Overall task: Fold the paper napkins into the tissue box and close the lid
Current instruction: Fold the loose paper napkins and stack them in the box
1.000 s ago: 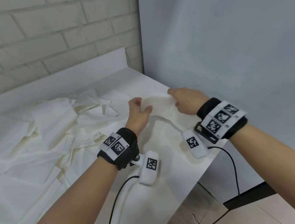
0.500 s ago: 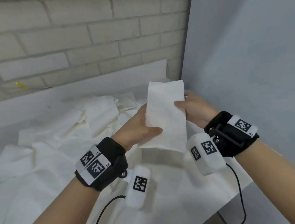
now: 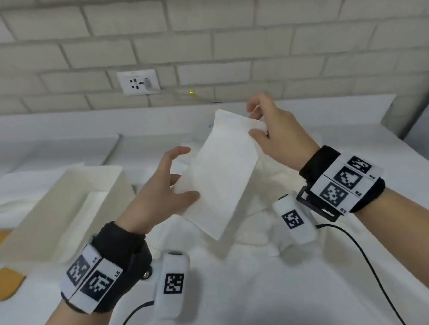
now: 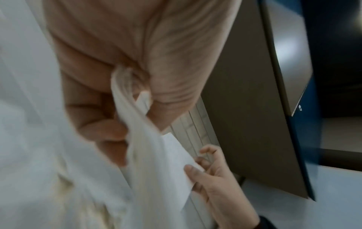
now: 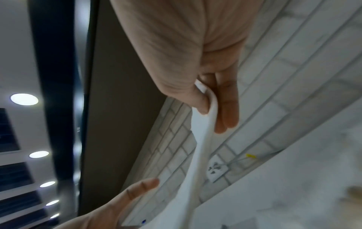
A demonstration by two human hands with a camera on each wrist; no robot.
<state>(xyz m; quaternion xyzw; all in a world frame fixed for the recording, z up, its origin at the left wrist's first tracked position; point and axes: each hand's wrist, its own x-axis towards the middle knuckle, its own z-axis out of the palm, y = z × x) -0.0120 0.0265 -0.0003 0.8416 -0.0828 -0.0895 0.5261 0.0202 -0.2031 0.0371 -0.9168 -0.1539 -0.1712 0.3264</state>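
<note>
Folded napkin (image 3: 220,172) held up mid-frame above the desk (image 3: 270,299), right hand (image 3: 278,134) pinching its top corner, left hand (image 3: 159,192) thumb-gripping its lower edge, open tissue box (image 3: 58,213) at left

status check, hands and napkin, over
Left hand pinches folded napkin at its lower edge, right hand pinches the top corner. Napkin held in air. Tissue box open at left, path clear.

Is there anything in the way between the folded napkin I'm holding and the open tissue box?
Nothing visible. The folded napkin hangs between the left hand and right hand; the tissue box sits open, left of it.
</note>
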